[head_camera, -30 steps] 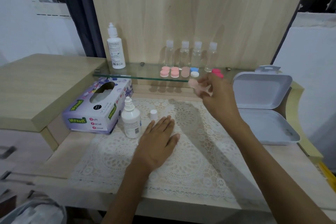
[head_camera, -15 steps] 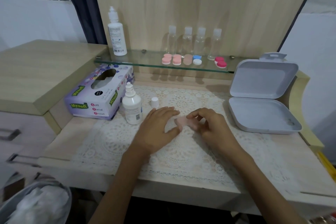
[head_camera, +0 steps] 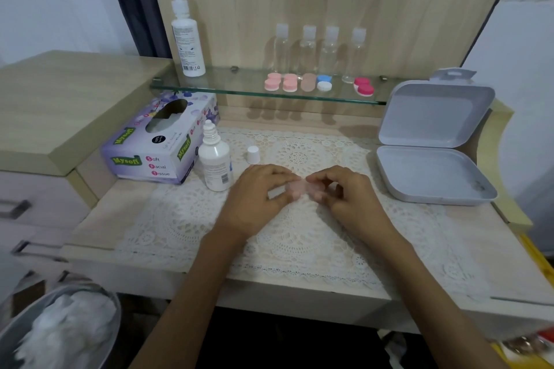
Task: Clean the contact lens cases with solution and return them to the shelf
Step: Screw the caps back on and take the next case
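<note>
From mat centre: small bottle [head_camera: 214, 159], loose cap [head_camera: 253, 154] at 10 o'clock, tissue box [head_camera: 162, 144] beyond; open grey box [head_camera: 431, 171] at 2; glass shelf [head_camera: 239, 90] overhangs 12. Lace mat [head_camera: 299, 243] bare 4 to 8.

Bare forearms, left hand [head_camera: 256, 199], right hand [head_camera: 352, 199]

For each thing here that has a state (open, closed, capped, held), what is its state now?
small solution bottle: uncapped, upright on the mat.
white cap: off, standing beside that bottle.
pale pink lens case: pinched between left hand and right hand.
grey box: lid open.
tall bottle: capped, upright on the glass shelf.
shelf lens cases: closed.
</note>
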Demonstrator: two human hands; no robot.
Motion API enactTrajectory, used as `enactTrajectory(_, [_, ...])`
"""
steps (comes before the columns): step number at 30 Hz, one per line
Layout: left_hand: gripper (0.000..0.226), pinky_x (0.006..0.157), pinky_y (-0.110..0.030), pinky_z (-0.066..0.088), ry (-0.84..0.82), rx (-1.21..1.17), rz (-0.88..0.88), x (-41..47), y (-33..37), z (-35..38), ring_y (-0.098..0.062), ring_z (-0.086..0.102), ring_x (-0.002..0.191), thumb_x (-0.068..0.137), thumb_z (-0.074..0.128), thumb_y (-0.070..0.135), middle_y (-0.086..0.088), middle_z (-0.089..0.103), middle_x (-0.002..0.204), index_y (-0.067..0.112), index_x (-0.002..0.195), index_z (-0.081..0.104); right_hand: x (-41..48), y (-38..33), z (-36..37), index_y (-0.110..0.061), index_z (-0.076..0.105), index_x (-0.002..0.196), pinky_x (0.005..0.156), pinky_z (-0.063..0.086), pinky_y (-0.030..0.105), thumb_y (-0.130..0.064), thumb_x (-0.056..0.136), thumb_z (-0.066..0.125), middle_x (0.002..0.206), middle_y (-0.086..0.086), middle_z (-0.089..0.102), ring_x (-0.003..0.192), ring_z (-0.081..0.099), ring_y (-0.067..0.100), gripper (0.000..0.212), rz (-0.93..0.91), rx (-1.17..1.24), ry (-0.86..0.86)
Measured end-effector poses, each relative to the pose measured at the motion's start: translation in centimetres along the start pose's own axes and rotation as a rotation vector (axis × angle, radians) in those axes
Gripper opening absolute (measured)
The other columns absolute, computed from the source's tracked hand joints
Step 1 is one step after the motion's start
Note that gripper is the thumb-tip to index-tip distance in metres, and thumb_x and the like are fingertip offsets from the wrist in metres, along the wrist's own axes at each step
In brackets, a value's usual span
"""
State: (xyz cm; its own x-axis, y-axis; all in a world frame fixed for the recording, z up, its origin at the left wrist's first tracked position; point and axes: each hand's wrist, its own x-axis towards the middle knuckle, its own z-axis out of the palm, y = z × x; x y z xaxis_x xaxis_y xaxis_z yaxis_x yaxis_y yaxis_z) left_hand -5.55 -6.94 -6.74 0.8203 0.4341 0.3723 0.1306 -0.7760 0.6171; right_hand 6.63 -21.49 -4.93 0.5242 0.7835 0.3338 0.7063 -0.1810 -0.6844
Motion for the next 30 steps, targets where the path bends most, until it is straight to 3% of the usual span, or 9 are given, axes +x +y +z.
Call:
enactTrajectory(7, [0.028, 0.091, -0.043, 0.046, 0.065, 0.033, -0.002, 0.2, 0.4, 0.3, -0.016, 0.057, 0.103, 0.079, 0.074, 0.026, 0.011, 0.066, 0.103, 0.023, 0.106, 0.073, 0.2, -0.1, 0.2, -0.013, 0.072, 0.101, 0.077, 0.047, 0.023, 0.000, 0.076, 0.073, 0.091, 0.002, 0.068, 0.084, 0.059, 0.014, 0.028, -0.012, -0.039, 0.020])
enactTrajectory(14, [0.025, 0.088, -0.042, 0.046, 0.103, 0.077, 0.023, 0.3, 0.8, 0.3, -0.016, 0.057, 0.099, 0.077, 0.076, 0.024, 0.008, 0.069, 0.098, 0.019, 0.101, 0.074, 0.2, 0.0, 0.3, -0.013, 0.073, 0.101, 0.074, 0.045, 0.018, 0.003, 0.076, 0.070, 0.089, 0.002, 0.068, 0.083, 0.058, 0.012, 0.030, -0.024, -0.056, 0.034])
enactTrajectory(20, [0.026, 0.084, -0.041, 0.049, 0.140, 0.033, -0.040, 0.3, 1.1, 0.4, -0.014, 0.058, 0.093, 0.070, 0.080, 0.037, 0.007, 0.068, 0.090, 0.020, 0.089, 0.074, 0.2, 0.0, 0.4, -0.013, 0.073, 0.101, 0.074, 0.043, 0.016, 0.002, 0.077, 0.071, 0.090, 0.001, 0.068, 0.082, 0.056, 0.010, 0.028, -0.038, -0.074, 0.038])
enactTrajectory(23, [0.031, 0.087, -0.037, 0.048, 0.131, 0.025, -0.041, 0.2, 1.1, 0.4, -0.011, 0.057, 0.094, 0.070, 0.079, 0.041, 0.009, 0.065, 0.094, 0.022, 0.092, 0.069, 0.0, 0.0, 0.3, -0.014, 0.072, 0.101, 0.071, 0.038, 0.009, 0.000, 0.078, 0.070, 0.089, -0.002, 0.067, 0.080, 0.054, 0.005, 0.028, -0.034, -0.060, 0.043])
enactTrajectory(26, [0.036, 0.100, -0.040, 0.038, 0.047, 0.068, 0.013, 0.1, 0.8, 0.5, -0.009, 0.052, 0.106, 0.079, 0.064, 0.045, 0.012, 0.061, 0.109, 0.026, 0.110, 0.065, 0.0, 0.0, 0.3, -0.014, 0.072, 0.101, 0.071, 0.040, 0.014, 0.000, 0.078, 0.070, 0.087, -0.002, 0.067, 0.079, 0.054, 0.007, 0.027, -0.040, -0.054, 0.047])
enactTrajectory(28, [0.035, 0.103, -0.045, 0.033, 0.009, 0.071, 0.037, 0.1, 0.7, 0.4, -0.009, 0.051, 0.109, 0.082, 0.056, 0.037, 0.011, 0.062, 0.111, 0.027, 0.113, 0.066, 0.0, 0.0, 0.4, -0.013, 0.073, 0.100, 0.072, 0.041, 0.017, 0.001, 0.077, 0.070, 0.087, -0.001, 0.067, 0.080, 0.054, 0.009, 0.027, -0.047, -0.055, 0.049])
enactTrajectory(30, [0.028, 0.101, -0.046, 0.034, 0.016, 0.042, 0.030, 0.2, 0.6, 0.3, -0.008, 0.052, 0.103, 0.083, 0.060, 0.030, 0.010, 0.063, 0.107, 0.026, 0.109, 0.068, 0.0, 0.0, 0.4, -0.012, 0.073, 0.101, 0.073, 0.041, 0.016, 0.002, 0.078, 0.069, 0.088, -0.001, 0.067, 0.081, 0.054, 0.009, 0.028, -0.049, -0.058, 0.047])
